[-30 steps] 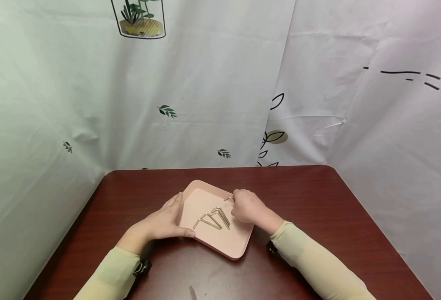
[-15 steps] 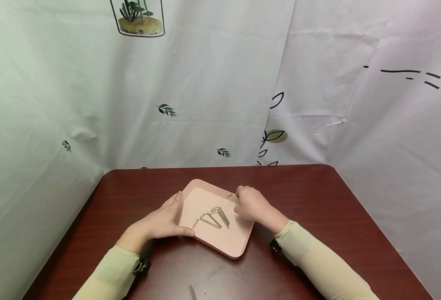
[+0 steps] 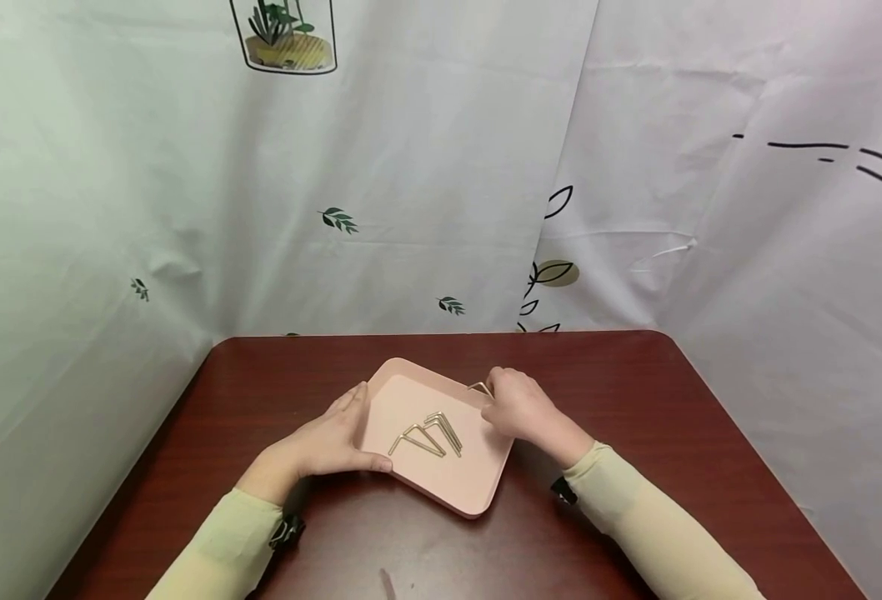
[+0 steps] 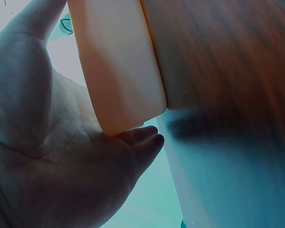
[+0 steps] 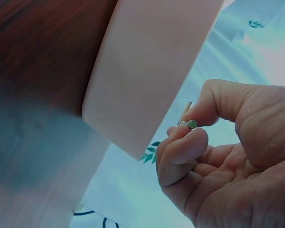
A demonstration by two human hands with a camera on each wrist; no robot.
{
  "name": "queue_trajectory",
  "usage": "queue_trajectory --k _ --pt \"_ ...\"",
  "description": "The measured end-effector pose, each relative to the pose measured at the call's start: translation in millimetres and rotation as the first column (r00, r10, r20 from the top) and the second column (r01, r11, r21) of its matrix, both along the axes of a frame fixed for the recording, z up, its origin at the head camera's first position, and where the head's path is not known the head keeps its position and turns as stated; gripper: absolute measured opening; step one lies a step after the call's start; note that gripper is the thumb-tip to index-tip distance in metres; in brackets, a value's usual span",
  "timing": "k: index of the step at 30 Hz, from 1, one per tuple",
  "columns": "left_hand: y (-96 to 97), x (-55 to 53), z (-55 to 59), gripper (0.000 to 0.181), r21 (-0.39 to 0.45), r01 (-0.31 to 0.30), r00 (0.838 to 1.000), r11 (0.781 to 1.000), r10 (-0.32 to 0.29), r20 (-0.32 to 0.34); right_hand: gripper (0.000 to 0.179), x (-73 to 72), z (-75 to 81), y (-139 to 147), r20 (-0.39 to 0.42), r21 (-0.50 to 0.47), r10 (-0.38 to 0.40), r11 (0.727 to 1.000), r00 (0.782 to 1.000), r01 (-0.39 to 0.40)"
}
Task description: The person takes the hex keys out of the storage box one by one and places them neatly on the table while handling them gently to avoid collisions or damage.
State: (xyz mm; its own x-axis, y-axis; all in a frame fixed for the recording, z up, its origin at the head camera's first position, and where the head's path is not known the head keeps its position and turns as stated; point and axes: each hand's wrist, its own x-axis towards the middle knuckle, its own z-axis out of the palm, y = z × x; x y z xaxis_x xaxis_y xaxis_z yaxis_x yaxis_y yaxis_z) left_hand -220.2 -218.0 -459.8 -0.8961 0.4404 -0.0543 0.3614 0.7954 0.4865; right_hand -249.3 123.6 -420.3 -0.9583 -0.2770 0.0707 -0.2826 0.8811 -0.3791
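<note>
Pink shallow tray, squarish with rounded corners, set askew near the middle of a dark red wooden bench. Inside, about the centre — a loose group of brass-coloured L-shaped hex keys, partly overlapping, exact count uncertain. Left grip: fingers straight and spread against the left wall of the tray, thumb along the near edge; clasping nothing, apparently steadying. Right grip: pinching one hex key between thumb and fingers, by the far right rim of the tray; height above that rim not readable. Slim greyish piece at the near side, nature unclear.

Hazards, by judgement: slipping or twisting of the held key, from a narrow pinch on thin smooth metal; snagging of the bent arm on the far rim, if carried too low — hence skidding of the tray, for want of a firm clasp on the left; further tangling of the loose keys, from any tilt or jolt.
</note>
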Motion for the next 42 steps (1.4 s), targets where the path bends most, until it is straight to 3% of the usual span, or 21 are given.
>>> queue_trajectory --k 42 --pt "0.3 3.1 4.1 0.148 -0.011 0.001 1.000 1.000 -0.001 -0.011 0.019 -10.8 0.9 49.5 -0.011 -0.027 -0.110 0.994 0.994 0.110"
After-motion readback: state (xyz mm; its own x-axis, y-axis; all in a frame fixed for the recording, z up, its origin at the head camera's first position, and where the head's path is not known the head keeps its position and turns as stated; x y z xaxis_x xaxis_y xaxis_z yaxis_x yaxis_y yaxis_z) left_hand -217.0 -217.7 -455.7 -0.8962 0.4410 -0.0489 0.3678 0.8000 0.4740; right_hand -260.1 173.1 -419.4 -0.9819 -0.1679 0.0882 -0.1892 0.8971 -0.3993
